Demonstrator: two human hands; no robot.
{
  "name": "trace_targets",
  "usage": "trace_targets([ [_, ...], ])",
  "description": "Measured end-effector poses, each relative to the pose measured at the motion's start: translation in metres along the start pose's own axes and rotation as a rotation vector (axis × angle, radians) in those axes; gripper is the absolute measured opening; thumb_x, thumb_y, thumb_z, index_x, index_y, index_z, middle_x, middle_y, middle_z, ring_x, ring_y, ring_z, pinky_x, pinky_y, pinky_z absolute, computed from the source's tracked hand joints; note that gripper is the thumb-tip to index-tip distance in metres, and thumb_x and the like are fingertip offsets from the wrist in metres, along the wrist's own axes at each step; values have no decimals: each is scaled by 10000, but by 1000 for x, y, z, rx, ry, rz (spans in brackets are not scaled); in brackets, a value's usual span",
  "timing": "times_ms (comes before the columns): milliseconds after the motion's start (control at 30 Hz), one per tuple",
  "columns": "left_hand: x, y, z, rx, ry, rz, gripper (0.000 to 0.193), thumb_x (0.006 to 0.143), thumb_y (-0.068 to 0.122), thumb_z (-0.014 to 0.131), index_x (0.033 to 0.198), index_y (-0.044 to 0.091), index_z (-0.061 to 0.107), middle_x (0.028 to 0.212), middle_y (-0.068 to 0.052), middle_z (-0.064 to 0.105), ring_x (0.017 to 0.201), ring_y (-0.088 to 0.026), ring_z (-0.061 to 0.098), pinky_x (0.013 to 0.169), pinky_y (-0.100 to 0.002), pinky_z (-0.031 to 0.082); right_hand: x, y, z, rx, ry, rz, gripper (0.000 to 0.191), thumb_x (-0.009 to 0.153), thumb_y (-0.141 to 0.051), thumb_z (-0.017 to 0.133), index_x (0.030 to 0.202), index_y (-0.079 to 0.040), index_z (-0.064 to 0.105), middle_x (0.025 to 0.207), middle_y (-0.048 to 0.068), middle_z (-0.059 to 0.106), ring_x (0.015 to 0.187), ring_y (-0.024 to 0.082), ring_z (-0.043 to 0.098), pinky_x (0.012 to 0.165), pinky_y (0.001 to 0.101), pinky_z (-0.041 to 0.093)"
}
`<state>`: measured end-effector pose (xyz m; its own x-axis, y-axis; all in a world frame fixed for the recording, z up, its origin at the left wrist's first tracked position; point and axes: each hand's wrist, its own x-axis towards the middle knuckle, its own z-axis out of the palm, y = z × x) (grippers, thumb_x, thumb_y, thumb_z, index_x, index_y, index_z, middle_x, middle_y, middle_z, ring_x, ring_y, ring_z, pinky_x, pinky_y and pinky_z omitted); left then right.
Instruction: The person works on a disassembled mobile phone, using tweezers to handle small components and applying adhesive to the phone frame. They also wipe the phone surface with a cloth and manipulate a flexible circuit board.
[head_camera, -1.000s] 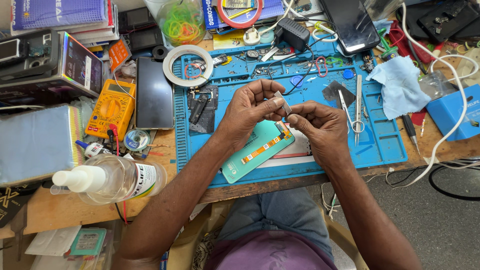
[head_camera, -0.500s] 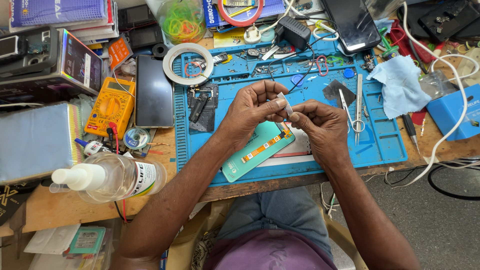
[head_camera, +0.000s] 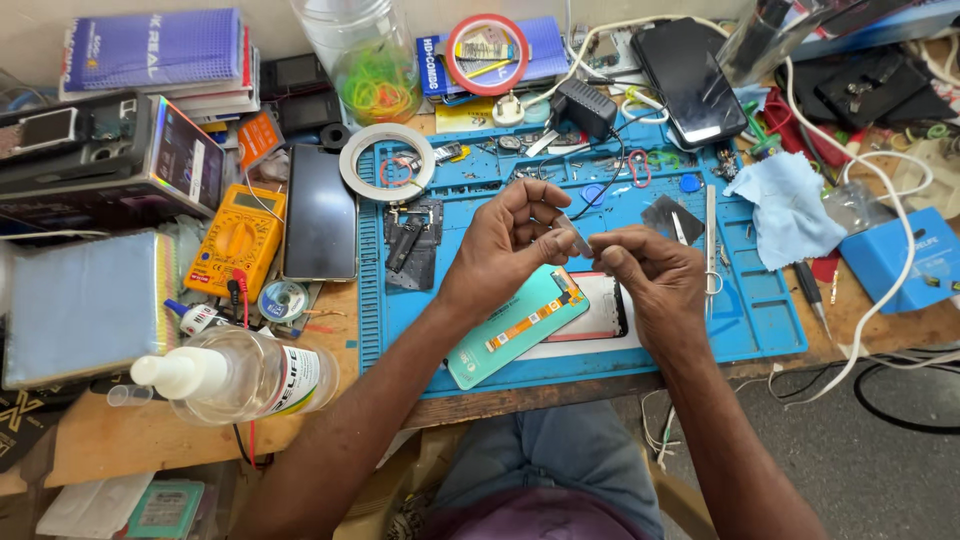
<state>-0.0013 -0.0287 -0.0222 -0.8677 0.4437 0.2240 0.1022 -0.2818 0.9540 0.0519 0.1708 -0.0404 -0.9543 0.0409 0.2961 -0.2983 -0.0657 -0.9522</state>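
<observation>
Fingertips of both our hands are meeting over the blue work mat; our left hand and our right hand are each pinching an end of a small thin grey strip, holding it up between them; we cannot tell what the strip is; just beneath our hands a teal phone panel is lying slanted on the mat, overlapping a white phone frame; metal tweezers are lying just right of our right hand; a yellow multimeter is sitting well off to the left.
</observation>
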Motion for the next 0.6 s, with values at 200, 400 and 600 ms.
trace_targets([
  [200,-6,8,5,108,-31,40,247,982,-17,696,1213,19,618,1046,-58,731,1002,-119,758,886,-295,644,7,-27,2,-294,-18,-132,136,996,-48,716,1119,4,742,1074,89,752,976,124,701,872,252,579],
  [400,-6,7,6,67,-71,64,296,993,-4,679,1276,45,604,1041,-38,702,985,-94,709,875,-268,621,8,-31,7,-419,10,-11,159,967,-70,758,1109,-4,786,935,90,750,764,110,591,654,246,464],
  [600,-3,3,2,88,-57,22,233,980,4,693,1193,46,609,1040,-29,698,994,-86,707,887,-260,613,9,-30,6,-194,-24,28,134,974,-96,727,1079,-19,759,969,48,772,884,80,721,791,222,600],
])
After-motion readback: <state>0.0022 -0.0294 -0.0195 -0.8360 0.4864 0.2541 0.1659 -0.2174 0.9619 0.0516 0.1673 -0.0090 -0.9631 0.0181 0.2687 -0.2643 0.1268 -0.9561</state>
